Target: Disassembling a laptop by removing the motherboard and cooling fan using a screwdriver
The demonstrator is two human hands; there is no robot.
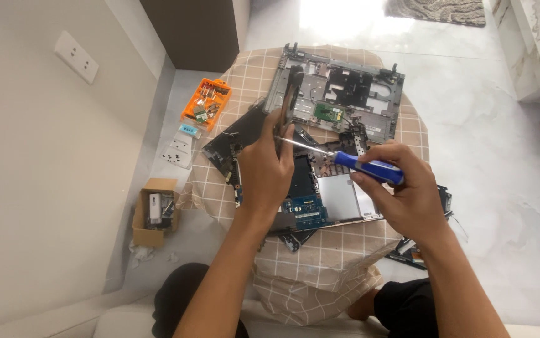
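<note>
My left hand grips a metal part upright mid-table while my right hand, fingers closed on the screwdriver, points its tip leftward at it.

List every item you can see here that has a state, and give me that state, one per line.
left hand: gripping a dark flat part, held upright
dark flat part: lifted off the table
right hand: gripping the screwdriver
screwdriver: blue handle, tip at the held part
laptop base: opened, circuit boards exposed
laptop cover: detached, inner side up
orange bit case: open
cardboard box: open
</note>
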